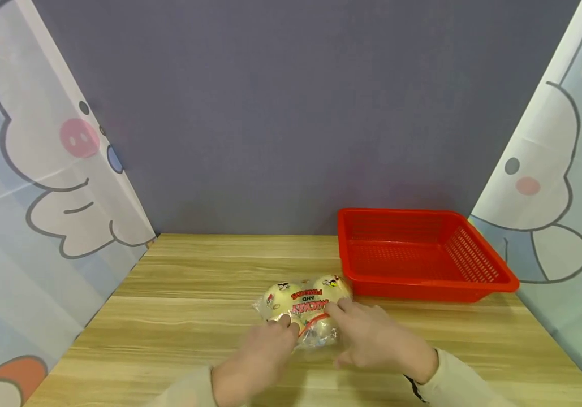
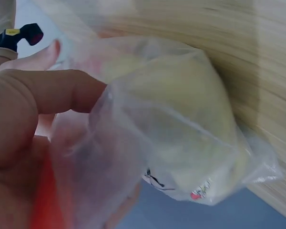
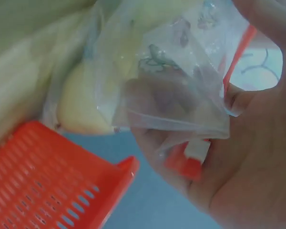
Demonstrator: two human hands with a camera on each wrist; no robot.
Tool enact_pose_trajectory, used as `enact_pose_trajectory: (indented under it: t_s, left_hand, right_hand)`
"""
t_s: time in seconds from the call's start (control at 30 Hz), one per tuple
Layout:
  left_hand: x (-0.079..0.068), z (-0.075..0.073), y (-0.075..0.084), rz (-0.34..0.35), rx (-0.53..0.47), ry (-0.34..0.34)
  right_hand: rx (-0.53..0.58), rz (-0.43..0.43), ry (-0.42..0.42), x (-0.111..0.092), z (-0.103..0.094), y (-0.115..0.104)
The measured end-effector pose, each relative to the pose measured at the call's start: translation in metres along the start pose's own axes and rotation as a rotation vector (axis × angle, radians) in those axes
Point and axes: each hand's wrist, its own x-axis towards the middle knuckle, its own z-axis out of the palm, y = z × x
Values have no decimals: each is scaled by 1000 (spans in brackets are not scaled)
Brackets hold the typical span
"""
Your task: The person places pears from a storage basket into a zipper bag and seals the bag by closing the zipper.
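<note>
A clear plastic zip bag (image 1: 305,302) printed with "Mickey and Friends" and small cartoon figures lies on the wooden table. Pale yellow rounded contents fill it, and a red zip strip crosses its near side. My left hand (image 1: 262,353) grips the bag's near left edge; in the left wrist view, the thumb (image 2: 71,90) presses on the loose plastic, with fingers behind it. At the near right side, my right hand (image 1: 377,336) has its fingers curled on the bag. Through the plastic, fingers show behind the bag's corner (image 3: 176,119) in the right wrist view, beside a red-and-white zip piece (image 3: 193,157).
A red plastic basket (image 1: 423,288) with slotted walls stands just behind and right of the bag, close to it. A grey panel (image 1: 270,113) rises at the table's back. Cartoon-printed sheets (image 1: 56,169) flank the table (image 1: 179,316) on both sides.
</note>
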Motion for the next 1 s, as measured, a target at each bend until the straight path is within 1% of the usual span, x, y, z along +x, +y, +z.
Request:
enact_pose_trajectory:
  t_s: [0.1, 0.13, 0.23, 0.37, 0.43, 0.53, 0.73, 0.9, 1.0]
  left_hand:
    - [0, 2, 5, 37, 21, 15]
    - [0, 3, 7, 51, 22, 19]
    - [0, 7, 10, 64, 43, 18]
    - [1, 13, 12, 68, 102, 37]
    - [3, 16, 12, 60, 108, 49]
    - [7, 17, 10, 48, 90, 46]
    - [16, 23, 5, 16, 62, 18]
    - [30, 24, -3, -23, 61, -1]
    - [38, 23, -9, -40, 38, -14]
  right_hand:
    - [-47, -29, 9, -2, 14, 0]
    - [-67, -47, 23, -2, 18, 1]
    - [-106, -102, 72, -2, 30, 3]
    - [-152, -157, 143, 1, 42, 6]
    - [-156, -175, 171, 3, 46, 7]
    - [-158, -191, 195, 8, 49, 10]
    - [-185, -195, 193, 25, 53, 17]
    - [-157, -164, 163, 37, 53, 22]
    - [-121, -136, 140, 45, 51, 23]
